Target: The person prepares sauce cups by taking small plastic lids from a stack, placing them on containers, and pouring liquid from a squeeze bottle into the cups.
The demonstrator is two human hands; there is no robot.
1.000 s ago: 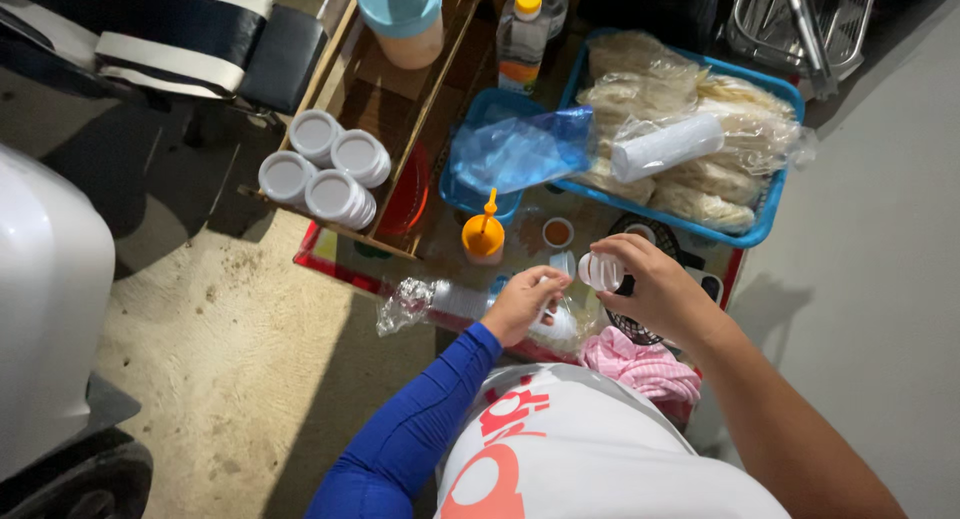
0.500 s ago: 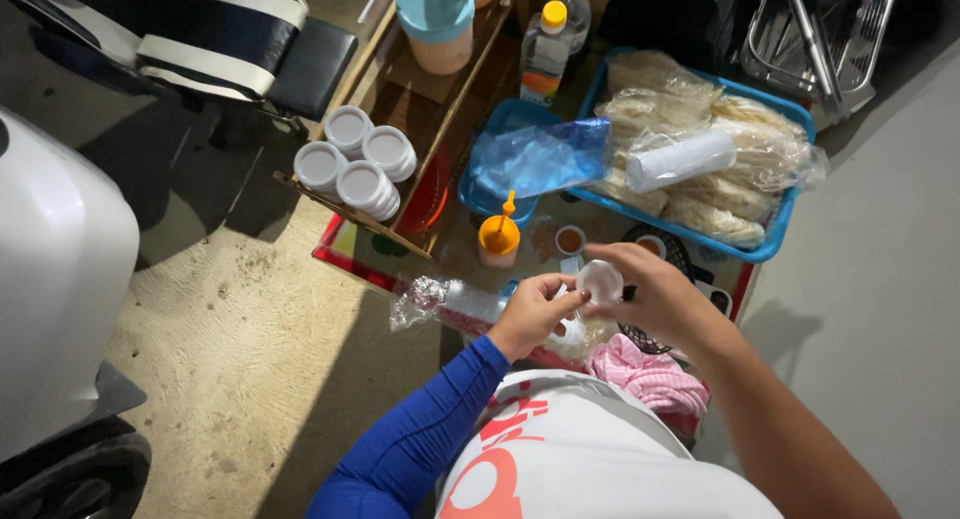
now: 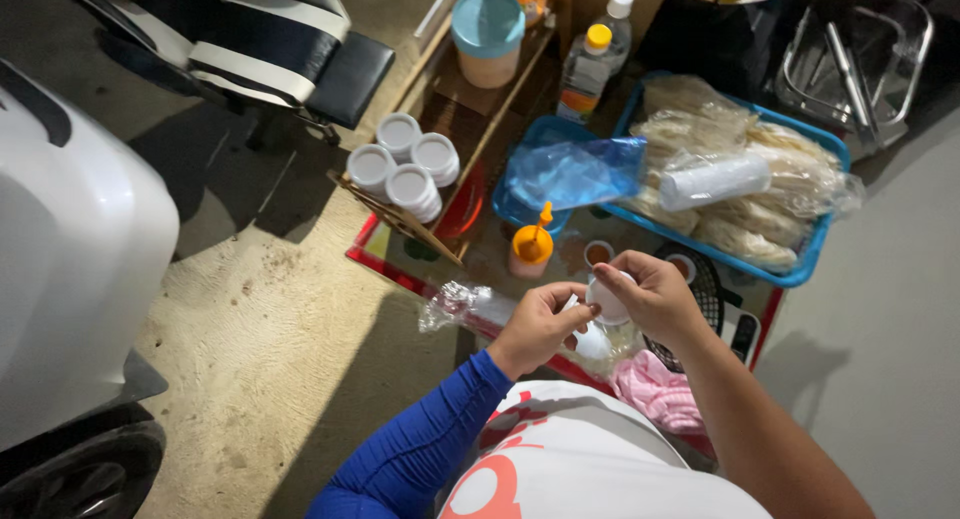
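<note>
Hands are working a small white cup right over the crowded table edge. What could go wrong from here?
1. The small white cup is pinched between the right hand and left hand near the table's edge; a slip could drop it to the floor.
2. The orange-capped squeeze bottle stands just beyond the hands; a forward reach may tip it.

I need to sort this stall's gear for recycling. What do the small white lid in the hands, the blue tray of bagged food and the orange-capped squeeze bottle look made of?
Small white lid, held in the right hand: likely thin matte plastic, pale and uniformly opaque.
Blue tray: probably moulded plastic, with a smooth, evenly coloured rim.
Squeeze bottle: seemingly soft translucent plastic, with an opaque orange nozzle cap.
</note>
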